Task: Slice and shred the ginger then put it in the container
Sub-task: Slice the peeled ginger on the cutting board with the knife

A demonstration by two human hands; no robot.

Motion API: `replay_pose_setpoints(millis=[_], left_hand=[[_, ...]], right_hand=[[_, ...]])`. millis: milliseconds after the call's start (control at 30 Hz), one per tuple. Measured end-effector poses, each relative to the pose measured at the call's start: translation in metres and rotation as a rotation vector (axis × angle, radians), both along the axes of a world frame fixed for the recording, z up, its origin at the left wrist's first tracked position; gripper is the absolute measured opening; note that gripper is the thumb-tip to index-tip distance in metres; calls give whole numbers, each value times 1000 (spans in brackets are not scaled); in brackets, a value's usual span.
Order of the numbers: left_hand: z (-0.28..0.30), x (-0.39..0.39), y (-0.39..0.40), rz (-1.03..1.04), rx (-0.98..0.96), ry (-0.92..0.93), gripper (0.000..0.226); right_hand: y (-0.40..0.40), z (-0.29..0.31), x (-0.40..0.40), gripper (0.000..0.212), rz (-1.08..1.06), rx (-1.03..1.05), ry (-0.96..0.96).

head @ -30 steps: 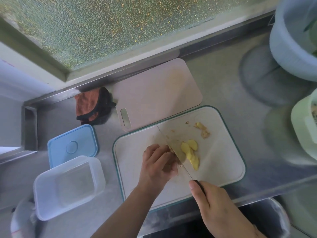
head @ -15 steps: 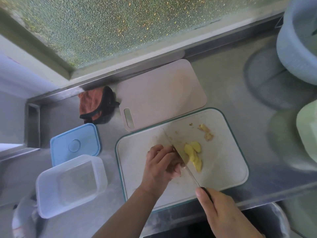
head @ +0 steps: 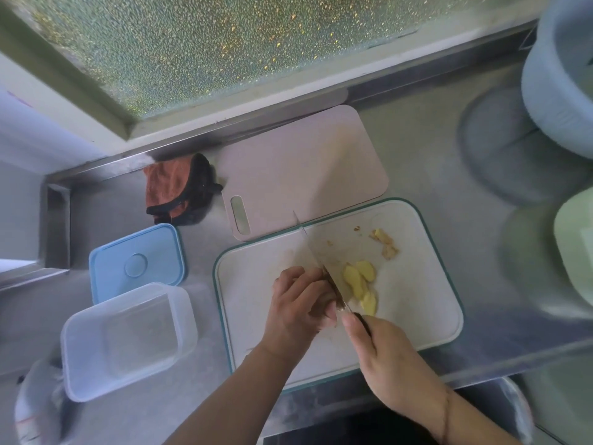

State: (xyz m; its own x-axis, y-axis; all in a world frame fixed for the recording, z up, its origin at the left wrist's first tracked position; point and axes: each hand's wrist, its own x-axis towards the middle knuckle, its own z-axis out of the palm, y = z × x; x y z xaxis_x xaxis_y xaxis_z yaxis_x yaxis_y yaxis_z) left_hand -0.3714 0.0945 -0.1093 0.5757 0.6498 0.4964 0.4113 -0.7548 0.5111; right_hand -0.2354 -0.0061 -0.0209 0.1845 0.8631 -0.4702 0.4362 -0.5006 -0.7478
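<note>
On the white cutting board (head: 414, 316) with a teal rim, my left hand (head: 298, 309) curls over a piece of ginger, which its fingers almost fully hide. My right hand (head: 382, 358) grips the dark handle of a knife (head: 316, 261); the blade runs along my left fingertips, its point reaching past the board's far edge. Yellow ginger slices (head: 361, 285) lie just right of the blade. Brownish ginger trimmings (head: 385, 244) sit further back on the board. An empty clear plastic container (head: 128, 338) stands to the left of the board.
A blue lid (head: 138, 263) lies behind the container. A pinkish cutting board (head: 305, 168) and an orange-and-black cloth (head: 176, 187) lie at the back of the steel counter. A pale blue tub (head: 561, 78) and a green container (head: 577, 245) stand at the right.
The knife has slid forward, its tip now past the board's far edge, and my right hand has moved up close to my left hand. The slices stay in place.
</note>
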Motion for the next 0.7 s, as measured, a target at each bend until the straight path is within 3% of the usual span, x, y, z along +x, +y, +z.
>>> replay_pose_setpoints(millis=[100,233,400,467,533,700], left_hand=[[-1,0,-1,9,-5,-4,16],[-3,-2,-1,-19,-29,-9,14],[1,-1,-1,-6,-35,-30,24],[4,-1,-1,-3,-41,-41,29],[5,-3,-2,-11,-48,-43,17],[-1,-9,-9,28,-78,11,18]], right_hand=[[-4,-3,-3,58,-15,17,-44],[-36,7,-6,83,-128,-41,-93],[10,-9,-3,52,-7,-53,-10],[10,-11,-4,52,-41,-33,-8],[-7,-9,-1,54,-72,-60,53],[-11,2,28,52,-285,-265,371]])
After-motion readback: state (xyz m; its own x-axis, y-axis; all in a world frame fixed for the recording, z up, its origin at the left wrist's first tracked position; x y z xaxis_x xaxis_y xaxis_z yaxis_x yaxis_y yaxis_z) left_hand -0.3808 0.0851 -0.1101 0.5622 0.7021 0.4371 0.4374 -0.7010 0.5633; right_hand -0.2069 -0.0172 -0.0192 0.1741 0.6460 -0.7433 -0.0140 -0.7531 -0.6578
